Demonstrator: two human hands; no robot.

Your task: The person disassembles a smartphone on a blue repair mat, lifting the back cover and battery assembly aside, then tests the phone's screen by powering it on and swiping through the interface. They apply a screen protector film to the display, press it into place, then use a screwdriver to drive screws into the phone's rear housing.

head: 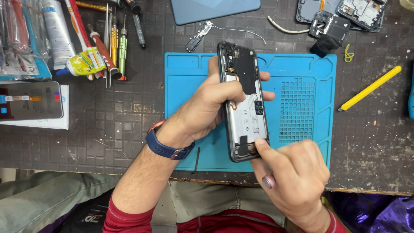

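Observation:
An opened smartphone (pixel 246 113) with its back cover off shows a silver battery and black shielding. My left hand (pixel 207 105) grips it along its left edge, thumb across the upper middle, holding it above the blue repair mat (pixel 302 99). My right hand (pixel 293 172) sits at the phone's bottom end, the fingertip pressing on a black part near the lower edge, with a small purple-tipped tool handle (pixel 268 181) tucked in the fist. A blue watch band is on my left wrist.
Screwdrivers and tweezers (pixel 114 43) and a glue tube (pixel 86 62) lie at the upper left. A phone screen (pixel 30 101) rests at the left. A yellow pry tool (pixel 371 87) lies at the right; dismantled phone parts (pixel 340 17) at the top right, a loose flex part (pixel 200 36) above the mat.

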